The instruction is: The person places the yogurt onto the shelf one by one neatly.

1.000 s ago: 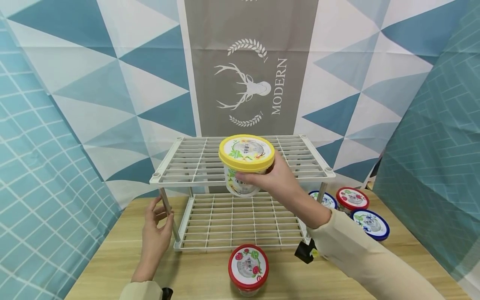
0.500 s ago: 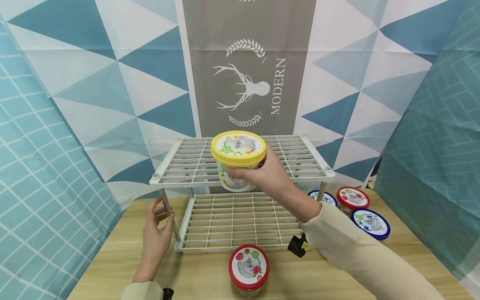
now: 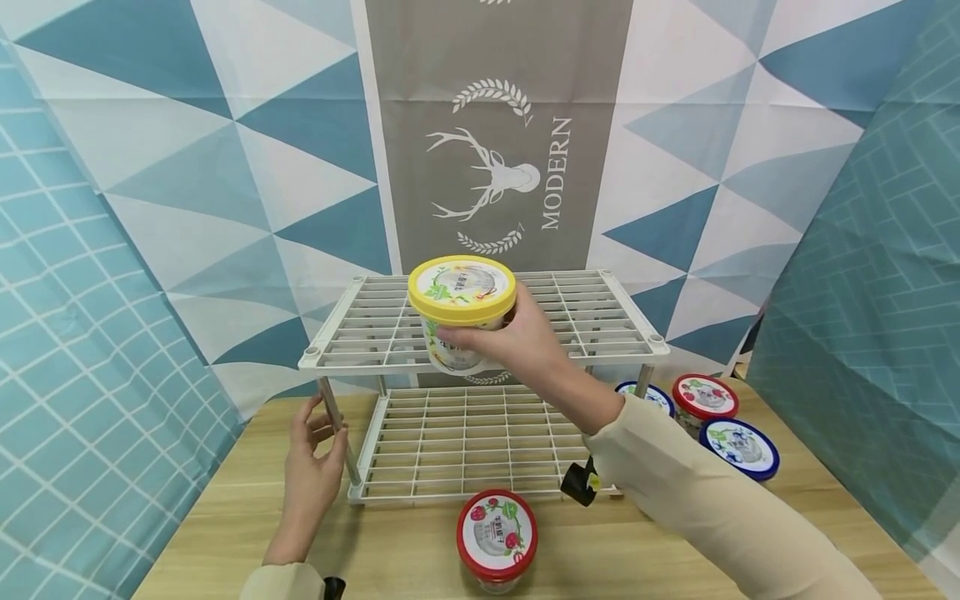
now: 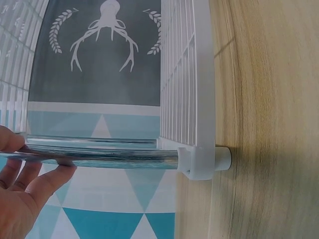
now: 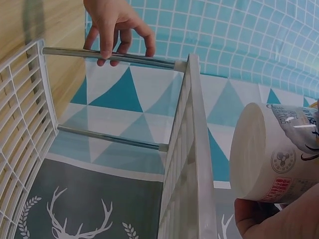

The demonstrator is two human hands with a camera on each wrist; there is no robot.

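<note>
My right hand (image 3: 517,337) grips a plastic tub with a yellow lid (image 3: 461,292), thumb across its near side. The tub is upright; in the right wrist view its pale base (image 5: 249,152) is apart from the upper shelf (image 5: 202,149). At the left, my left hand (image 3: 315,467) holds the front metal post (image 4: 109,157) of the white two-tier rack (image 3: 335,321), thumb on one side and fingers (image 4: 52,181) on the other. A red-lidded tub (image 3: 497,533) stands on the table before the rack's lower shelf (image 3: 465,498).
Right of the rack stand two blue-lidded tubs, one in front (image 3: 741,450) and one partly behind a rack post (image 3: 643,383), with a red-lidded tub (image 3: 705,396) between. A patterned cloth (image 3: 502,50) hangs behind the wooden table (image 3: 217,533).
My right hand has carried the yellow-lidded tub to the left and slightly up in the head view. The left hand stays at the rack post, and the other tubs have not moved.
</note>
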